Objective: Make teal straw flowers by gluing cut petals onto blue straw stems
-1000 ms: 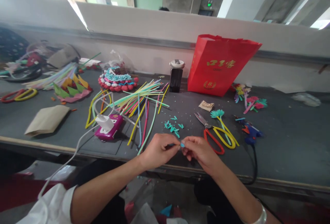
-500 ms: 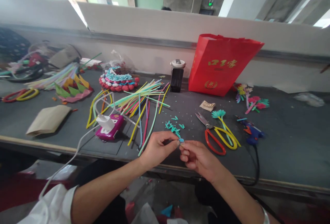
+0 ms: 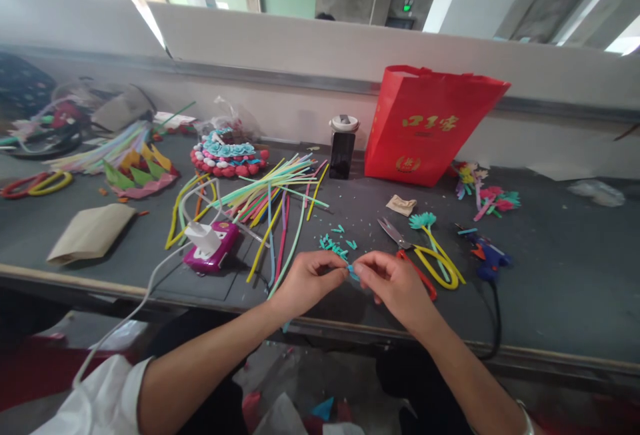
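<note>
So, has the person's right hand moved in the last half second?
Yes. The right hand has shifted rightward, slightly away from the near edge of the table, now covering part of the red handle of the scissors.

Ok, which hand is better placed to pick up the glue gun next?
Probably your right hand: the glue gun lies out on that side, with your left hand farther off. Both hands pinch a small blue piece, though.

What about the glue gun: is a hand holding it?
No: the glue gun lies on the table, while the left hand and right hand pinch a blue piece.
</note>
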The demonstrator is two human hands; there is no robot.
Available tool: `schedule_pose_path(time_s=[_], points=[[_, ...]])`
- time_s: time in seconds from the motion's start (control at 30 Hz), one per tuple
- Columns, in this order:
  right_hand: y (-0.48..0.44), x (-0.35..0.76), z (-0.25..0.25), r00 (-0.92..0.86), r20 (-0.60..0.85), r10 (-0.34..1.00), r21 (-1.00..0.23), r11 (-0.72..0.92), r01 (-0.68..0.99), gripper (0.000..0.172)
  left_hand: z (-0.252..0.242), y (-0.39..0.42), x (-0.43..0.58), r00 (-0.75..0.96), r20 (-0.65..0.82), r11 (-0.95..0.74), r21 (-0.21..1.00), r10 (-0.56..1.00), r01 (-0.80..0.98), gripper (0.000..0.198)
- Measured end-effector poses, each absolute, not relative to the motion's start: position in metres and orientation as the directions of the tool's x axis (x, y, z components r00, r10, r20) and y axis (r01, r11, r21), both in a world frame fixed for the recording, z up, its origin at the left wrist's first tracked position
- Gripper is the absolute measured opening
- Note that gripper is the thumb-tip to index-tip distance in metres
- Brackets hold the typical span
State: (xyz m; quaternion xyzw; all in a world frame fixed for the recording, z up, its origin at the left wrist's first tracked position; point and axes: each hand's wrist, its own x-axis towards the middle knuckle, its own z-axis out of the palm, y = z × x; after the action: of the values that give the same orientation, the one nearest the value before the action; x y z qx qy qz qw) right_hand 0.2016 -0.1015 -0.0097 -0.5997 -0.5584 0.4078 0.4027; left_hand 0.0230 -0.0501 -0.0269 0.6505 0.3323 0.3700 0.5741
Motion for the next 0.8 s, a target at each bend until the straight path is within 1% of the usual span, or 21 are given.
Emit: schedule_pose_path(time_s=[0.07,0.13,0.23,0.33,0.43,0.53,0.6,0.7,0.8], points=[[-0.101,0.2,-0.012,0.037,-0.026,0.999,-0.929,-0.038,0.368,0.025,-0.027,-0.051,0.023,0.518,0.132,-0.186,0.981,0.845,0.055,0.012],[-0.1,0.199,-0.012,0.037,-0.037,0.999,-0.934,-0.048,0.354,0.025,-0.028,-0.05,0.023,0.519,0.131,-0.205,0.975,0.845,0.088,0.013],[-0.099,0.198,-0.012,0.029,-0.101,0.994,-0.945,-0.105,0.309,0.027,-0.03,-0.049,0.022,0.515,0.132,-0.228,0.965,0.847,0.128,0.014],[-0.098,0.198,-0.013,0.014,-0.199,0.98,-0.945,-0.196,0.263,0.031,-0.029,-0.049,0.021,0.53,0.16,-0.28,0.948,0.833,0.153,0.013],[-0.096,0.197,-0.016,-0.023,-0.293,0.956,-0.946,-0.286,0.154,0.032,-0.025,-0.051,0.02,0.548,0.226,-0.367,0.916,0.805,0.162,0.014],[-0.097,0.198,-0.016,-0.106,-0.355,0.929,-0.935,-0.355,0.019,0.034,-0.023,-0.053,0.019,0.565,0.293,-0.463,0.868,0.771,0.181,0.018],[-0.098,0.198,-0.016,-0.164,-0.375,0.912,-0.92,-0.388,-0.054,0.034,-0.022,-0.054,0.019,0.578,0.32,-0.508,0.839,0.751,0.196,0.019],[-0.1,0.199,-0.017,-0.204,-0.36,0.91,-0.911,-0.39,-0.131,0.033,-0.022,-0.055,0.018,0.591,0.32,-0.527,0.822,0.741,0.216,0.019],[-0.1,0.197,-0.021,-0.208,-0.331,0.92,-0.922,-0.362,-0.134,0.032,-0.02,-0.056,0.017,0.595,0.275,-0.495,0.834,0.755,0.243,0.016]])
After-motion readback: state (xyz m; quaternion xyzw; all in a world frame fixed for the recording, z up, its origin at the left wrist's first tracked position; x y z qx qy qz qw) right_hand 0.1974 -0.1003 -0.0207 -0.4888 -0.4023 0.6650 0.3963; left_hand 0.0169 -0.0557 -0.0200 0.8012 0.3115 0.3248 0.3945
